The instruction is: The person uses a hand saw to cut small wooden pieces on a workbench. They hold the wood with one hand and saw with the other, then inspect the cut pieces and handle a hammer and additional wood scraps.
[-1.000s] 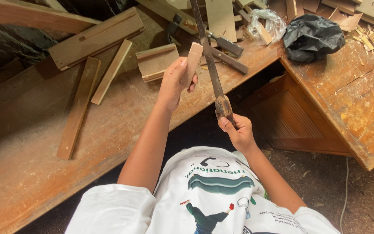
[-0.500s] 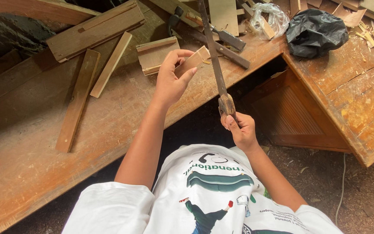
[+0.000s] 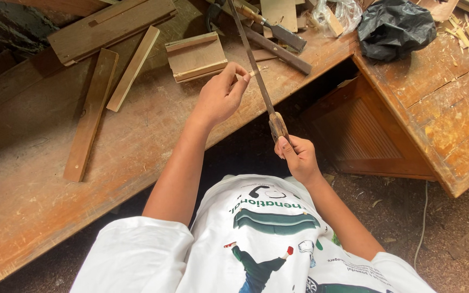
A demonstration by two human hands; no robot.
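My right hand grips the wooden handle of a long metal file, whose blade runs up and away over the workbench. My left hand holds a small wooden piece pinched in its fingers, pressed against the file's blade. Most of that piece is hidden by my fingers. Both hands hover above the bench's front edge, in front of my white printed shirt.
Several wooden slats and a grooved block lie on the bench. A chisel and a dark bar sit at the back. A black plastic bag rests on a second table at right. A wooden panel stands below.
My left hand has turned the wooden piece from a broad upright hold to a fingertip pinch against the blade. The file and my right hand shifted slightly.
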